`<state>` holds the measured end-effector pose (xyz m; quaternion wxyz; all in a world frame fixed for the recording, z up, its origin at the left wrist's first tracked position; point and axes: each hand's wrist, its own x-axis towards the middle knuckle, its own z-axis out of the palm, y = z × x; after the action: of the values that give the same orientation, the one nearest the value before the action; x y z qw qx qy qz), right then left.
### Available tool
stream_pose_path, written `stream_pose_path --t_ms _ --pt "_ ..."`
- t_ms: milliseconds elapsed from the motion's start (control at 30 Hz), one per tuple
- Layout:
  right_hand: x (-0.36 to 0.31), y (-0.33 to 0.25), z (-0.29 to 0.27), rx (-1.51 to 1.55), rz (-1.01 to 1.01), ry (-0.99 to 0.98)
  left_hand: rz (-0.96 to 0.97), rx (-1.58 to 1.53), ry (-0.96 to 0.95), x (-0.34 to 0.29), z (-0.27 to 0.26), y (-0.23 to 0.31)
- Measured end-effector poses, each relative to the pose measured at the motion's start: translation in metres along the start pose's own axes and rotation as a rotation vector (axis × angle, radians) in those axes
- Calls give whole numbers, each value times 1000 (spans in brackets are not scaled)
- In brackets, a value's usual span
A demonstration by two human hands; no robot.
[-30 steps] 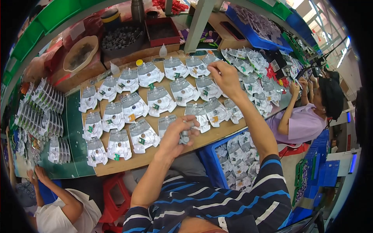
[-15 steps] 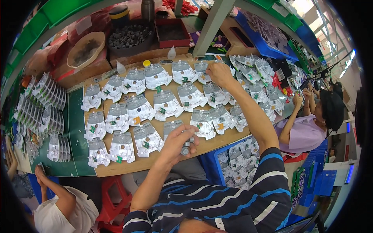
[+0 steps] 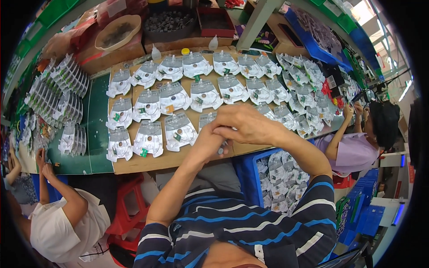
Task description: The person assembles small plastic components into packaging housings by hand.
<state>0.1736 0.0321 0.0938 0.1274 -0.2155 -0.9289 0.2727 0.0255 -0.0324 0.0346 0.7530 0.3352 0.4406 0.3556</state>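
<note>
My left hand [image 3: 209,142] is curled over the front part of the board, and a small grey part [image 3: 220,150] shows between its fingers. My right hand [image 3: 243,124] lies over the left one, its fingers bent in and closed at the left hand's fingertips; whatever they pinch is hidden. Around both hands, rows of clear and white fan-shaped plastic housings [image 3: 204,94] lie on the brown board [image 3: 167,157]. Many housings carry a small green or orange circuit board and a thin wire. One housing [image 3: 205,119] is partly covered by my hands.
A round dark tub [image 3: 170,36] of grey parts, a cream basin [image 3: 118,46] and a red tray [image 3: 216,34] stand behind the board. Stacked housings [image 3: 58,100] rise at left. A blue crate [image 3: 254,178] of housings is beside my lap. Co-workers sit on both sides.
My right hand has come back from the far row of housings to my left hand. The left hand has turned inward beneath it. The whole view has shifted.
</note>
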Motion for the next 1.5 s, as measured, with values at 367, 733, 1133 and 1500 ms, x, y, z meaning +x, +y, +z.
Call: stream_pose_path --t_ms 367,733,1133,1500 --pt "-2 23 -2 -8 104 139 36 -22 -50 5 -14 -1" --pt "55 177 -11 -635 528 497 -29 -403 -193 13 -30 2" --pt "78 183 -16 -668 563 204 -33 -561 -134 1 -36 -7" --pt "42 61 -23 207 337 130 90 -643 -111 -6 -30 -15"
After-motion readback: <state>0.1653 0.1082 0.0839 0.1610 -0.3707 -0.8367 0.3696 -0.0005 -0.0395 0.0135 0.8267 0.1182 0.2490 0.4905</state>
